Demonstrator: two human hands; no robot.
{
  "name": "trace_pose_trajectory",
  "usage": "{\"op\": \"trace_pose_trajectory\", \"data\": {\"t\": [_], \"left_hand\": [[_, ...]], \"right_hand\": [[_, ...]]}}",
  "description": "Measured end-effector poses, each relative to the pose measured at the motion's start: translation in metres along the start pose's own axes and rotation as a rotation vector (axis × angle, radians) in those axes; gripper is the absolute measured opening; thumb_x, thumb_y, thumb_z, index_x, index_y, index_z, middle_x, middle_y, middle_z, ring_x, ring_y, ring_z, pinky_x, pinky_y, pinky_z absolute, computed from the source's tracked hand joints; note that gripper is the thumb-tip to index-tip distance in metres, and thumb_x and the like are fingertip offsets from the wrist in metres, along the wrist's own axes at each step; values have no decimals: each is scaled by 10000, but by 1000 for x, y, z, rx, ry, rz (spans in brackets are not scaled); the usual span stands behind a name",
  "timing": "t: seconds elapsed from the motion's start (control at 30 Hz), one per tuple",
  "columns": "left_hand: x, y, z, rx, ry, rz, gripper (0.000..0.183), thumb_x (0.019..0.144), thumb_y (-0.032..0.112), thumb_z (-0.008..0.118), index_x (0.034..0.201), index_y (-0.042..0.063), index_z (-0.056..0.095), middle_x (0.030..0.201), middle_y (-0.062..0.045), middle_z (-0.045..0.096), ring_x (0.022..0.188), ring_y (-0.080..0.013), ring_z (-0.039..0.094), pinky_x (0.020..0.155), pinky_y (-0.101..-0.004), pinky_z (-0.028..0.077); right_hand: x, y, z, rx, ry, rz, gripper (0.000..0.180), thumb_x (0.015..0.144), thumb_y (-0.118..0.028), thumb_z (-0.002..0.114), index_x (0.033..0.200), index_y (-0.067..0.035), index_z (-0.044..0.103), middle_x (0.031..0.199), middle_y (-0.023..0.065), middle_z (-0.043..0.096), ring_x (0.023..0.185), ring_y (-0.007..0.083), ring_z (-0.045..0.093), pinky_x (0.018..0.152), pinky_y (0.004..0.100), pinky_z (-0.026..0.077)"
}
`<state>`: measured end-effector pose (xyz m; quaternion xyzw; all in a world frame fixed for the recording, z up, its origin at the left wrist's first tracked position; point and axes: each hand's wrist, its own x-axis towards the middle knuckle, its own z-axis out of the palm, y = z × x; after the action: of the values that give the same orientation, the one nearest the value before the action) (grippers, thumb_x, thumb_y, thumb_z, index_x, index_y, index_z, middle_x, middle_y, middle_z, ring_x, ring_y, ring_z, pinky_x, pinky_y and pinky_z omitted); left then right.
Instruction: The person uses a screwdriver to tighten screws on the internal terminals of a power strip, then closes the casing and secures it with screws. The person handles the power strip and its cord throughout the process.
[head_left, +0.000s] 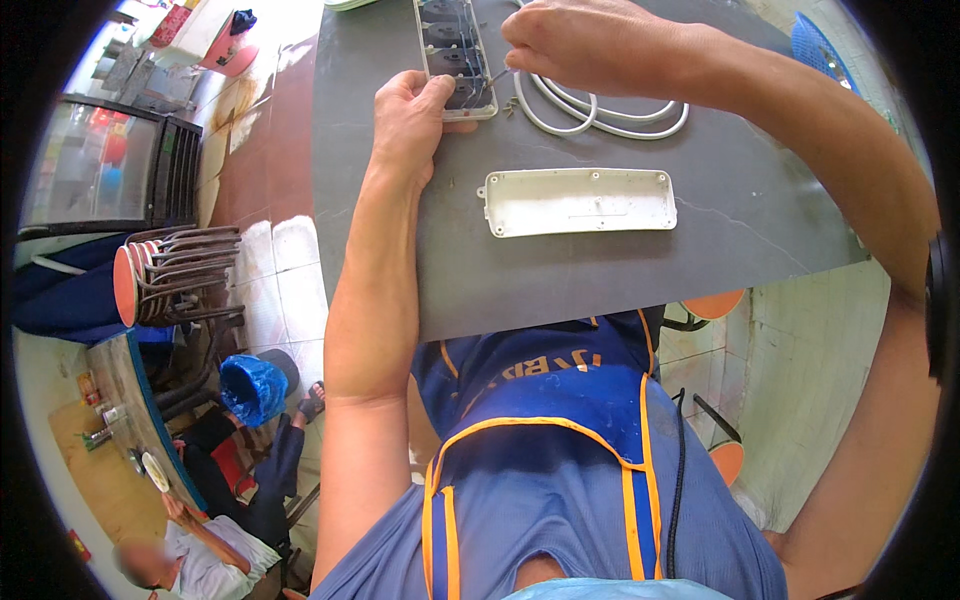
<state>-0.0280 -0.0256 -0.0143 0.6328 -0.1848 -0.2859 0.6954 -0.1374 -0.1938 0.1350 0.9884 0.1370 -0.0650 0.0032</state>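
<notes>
My left hand (420, 101) grips the lower end of an opened power strip (457, 52), thumb on top. Its black socket inserts and blue wires lie exposed inside the white housing. Above the strip's right edge, my right hand (574, 45) is closed around a small screwdriver (504, 73), whose shaft points at the wiring near that lower end; most of its handle is hidden in the fist. Several small screws (511, 106) lie beside the strip. White power cable (570, 112) loops under my right forearm. Nearer to me, the strip's white plastic cover (581, 202) rests with its hollow side up.
Everything rests on a dark grey tabletop (375, 37) with rounded edges. A blue plastic basket (817, 49) stands at the far right. To the left are stacked stools (176, 270), a blue-lined bin (255, 386) and a person (217, 547) seated at another table.
</notes>
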Motion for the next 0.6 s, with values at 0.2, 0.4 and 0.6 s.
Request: {"op": "trace_pose_trajectory", "data": {"t": [0.2,0.4,0.6], "left_hand": [[2,0,-3,-9,12,-10,208,979,122,615,1034,-79,612,937,-130,683,761,-194,705,632,-315,649],[4,10,-22,-135,18,-40,227,965,108,610,1037,-108,619,945,-169,698,780,-233,724,637,-325,661],[11,5,-33,-153,6,-74,244,988,123,602,1042,-114,622,948,-165,696,798,-225,721,657,-328,666]], "right_hand": [[-14,-16,-26,128,-88,182,283,942,-159,555,758,17,679,751,241,672,727,386,686,669,474,537],[-52,43,18,561,271,295,151,947,-161,622,954,-33,543,759,89,551,670,229,604,591,357,499],[-37,7,111,406,460,227,149,904,-153,655,1028,-76,625,858,140,685,794,319,677,697,402,526]]}}
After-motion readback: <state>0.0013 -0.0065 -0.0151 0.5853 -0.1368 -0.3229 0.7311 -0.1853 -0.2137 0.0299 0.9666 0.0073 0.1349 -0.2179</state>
